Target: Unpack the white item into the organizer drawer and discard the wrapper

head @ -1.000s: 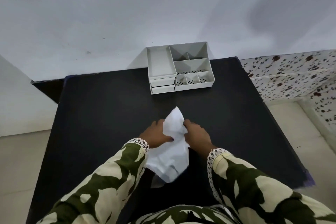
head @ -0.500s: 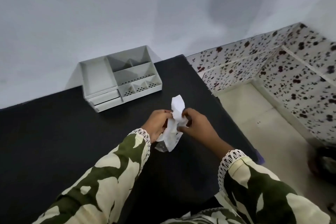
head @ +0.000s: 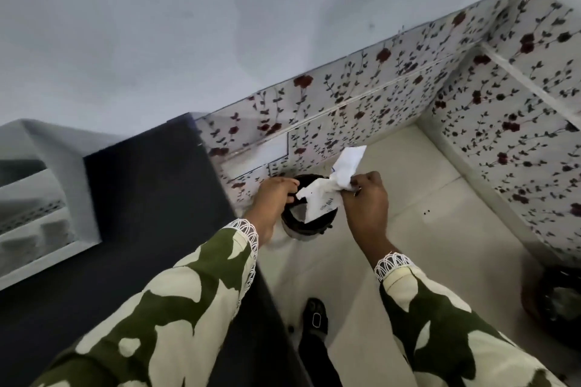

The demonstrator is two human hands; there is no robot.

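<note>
A crumpled white wrapper (head: 330, 188) is held in the air off the right side of the black table (head: 151, 198). My right hand (head: 366, 201) pinches its twisted middle, and my left hand (head: 273, 195) has its fingertips at the wrapper's left end. Directly below the wrapper, on the floor, stands a small dark round bin (head: 309, 220) with a light base. The grey organizer (head: 37, 198) with its compartments sits blurred at the far left on the table. Its drawers are not visible.
A floral-patterned low wall (head: 361, 97) runs behind the bin and along the right side. The floor is pale tile (head: 424, 229). My dark shoe (head: 314, 317) is next to the table edge. Another dark round object (head: 556, 302) sits at the right edge.
The view has swung right, from the table to the floor beside it. Both hands carried the wrapper off the table's right edge to above the bin. The wrapper is now more scrunched.
</note>
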